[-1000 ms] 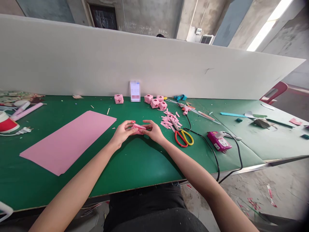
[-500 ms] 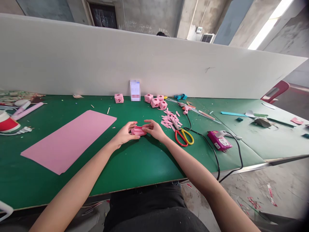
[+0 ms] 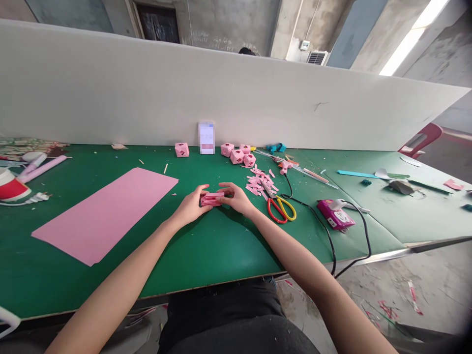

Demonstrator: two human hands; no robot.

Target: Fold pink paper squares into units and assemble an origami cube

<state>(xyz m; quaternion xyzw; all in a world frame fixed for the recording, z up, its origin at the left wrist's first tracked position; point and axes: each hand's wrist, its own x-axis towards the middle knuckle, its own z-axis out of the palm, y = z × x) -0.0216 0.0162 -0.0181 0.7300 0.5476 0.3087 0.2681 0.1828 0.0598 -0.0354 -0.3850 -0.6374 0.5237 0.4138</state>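
In the head view, the left hand point(image 3: 190, 204) grasps the left end of a small bundle of pink paper pieces point(image 3: 213, 198), its thumb along the lower near edge and a finger above. The right hand point(image 3: 238, 199) is at the other end, thumb against the bundle and index finger curved over the far side. The bundle is held between the two hands above the near middle of the green tabletop point(image 3: 221, 250). A second ago both thumbs met close together over the bundle and it looked flatter; now the left thumb sits lower, the hands leave more of it uncovered, and its layered edges face the camera. Against half a second ago, the grip is nearly the same. The surroundings stay put: a large pink sheet point(image 3: 105, 214) to the left, scissors point(image 3: 271, 195) with red and yellow handles to the right, touching a pile of pink scraps point(image 3: 261, 181), a cluster of four folded pink boxes point(image 3: 236, 157) farther off, and a single pink box point(image 3: 182, 150) left of the upright phone point(image 3: 206, 138).
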